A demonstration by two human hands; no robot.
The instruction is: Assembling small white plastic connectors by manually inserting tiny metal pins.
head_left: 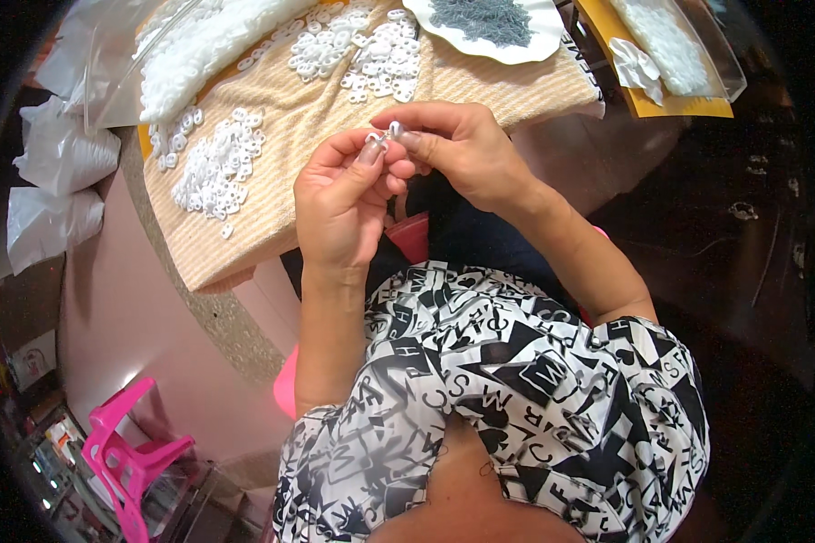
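Observation:
My left hand [342, 201] and my right hand [469, 152] meet above the near edge of the cloth-covered table. Between the left thumb and fingers is a small white plastic piece [374, 138]. A second small white plastic piece [396, 128] sits in the right thumb-and-finger pinch, close against the first. Fingertips hide much of both, so I cannot tell whether they are joined. Left of my hands lies a loose pile of white plastic pieces with holes [217, 172]. Farther back are another white pile [388, 59] and a white plate [539, 41] of thin grey parts [483, 18].
A striped tan cloth [276, 149] covers the table. At the back left lies a clear bag of white pieces [213, 54]; another bag [670, 54] rests on a yellow sheet [684, 110] at right. White plastic bags [63, 149] and a pink stool [127, 448] stand on the left.

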